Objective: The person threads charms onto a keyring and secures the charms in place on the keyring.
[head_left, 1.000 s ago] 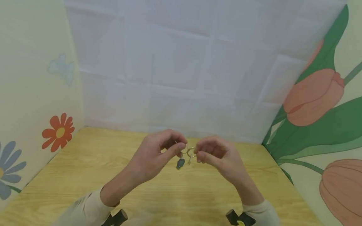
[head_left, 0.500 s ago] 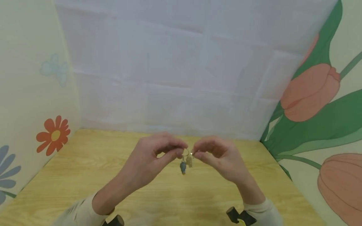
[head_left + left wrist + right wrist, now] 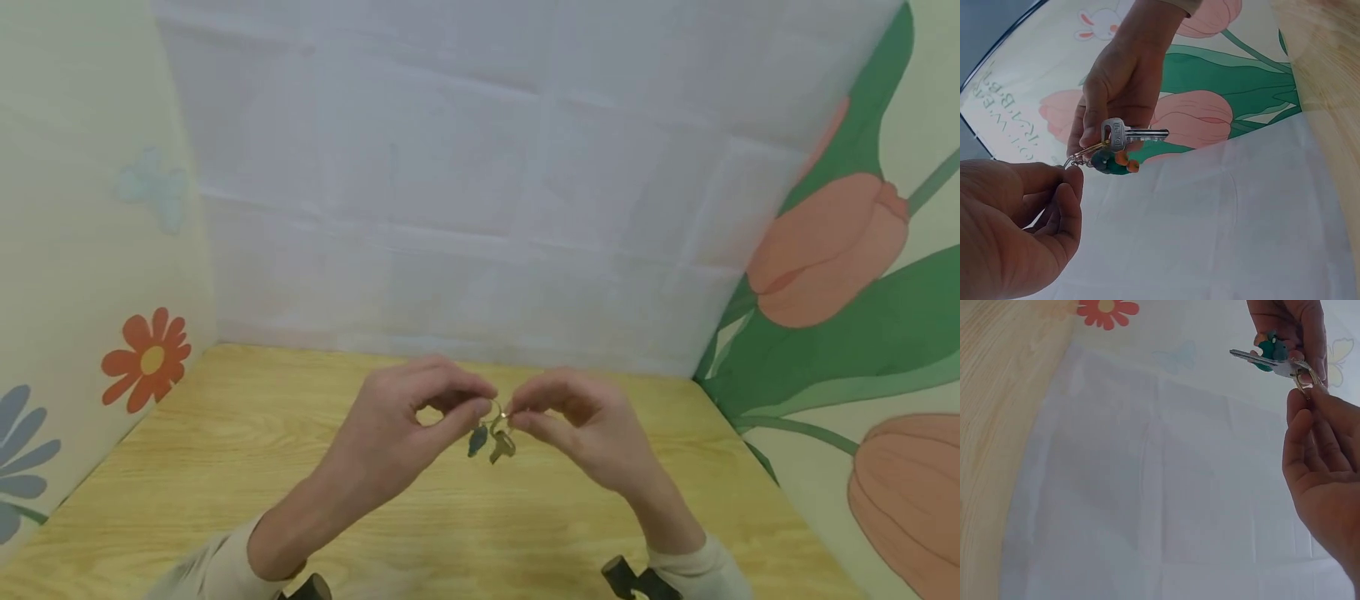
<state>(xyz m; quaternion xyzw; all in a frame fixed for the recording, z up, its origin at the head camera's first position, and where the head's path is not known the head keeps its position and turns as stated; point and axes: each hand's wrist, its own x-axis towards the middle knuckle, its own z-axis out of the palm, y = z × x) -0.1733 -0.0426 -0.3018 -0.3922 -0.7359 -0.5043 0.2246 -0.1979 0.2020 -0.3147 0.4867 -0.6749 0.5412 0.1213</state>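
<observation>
My left hand [image 3: 397, 429] pinches the ring of a keychain between thumb and fingertips, above the middle of the table. From it hangs a small dark blue-green charm [image 3: 1110, 162] with orange parts. Close by on the right, my right hand [image 3: 600, 437] pinches a gold-coloured ring [image 3: 1302, 384] that carries a silver key [image 3: 1138, 134]. The hands stand a short gap apart, and the two rings meet between the fingertips. In the right wrist view the key [image 3: 1266, 361] overlaps the charm [image 3: 1270, 349]. Whether the rings are linked cannot be told.
A light wooden table [image 3: 450, 533] lies below both hands. White sheeting [image 3: 465, 208] stands behind it. Panels printed with flowers flank the table, with a red flower [image 3: 150, 358] on the left and a pink tulip [image 3: 828, 250] on the right.
The key and charm have swung and turned below the rings; the key now shows its flat side. Both hands keep pinching, with small shifts of the fingertips.
</observation>
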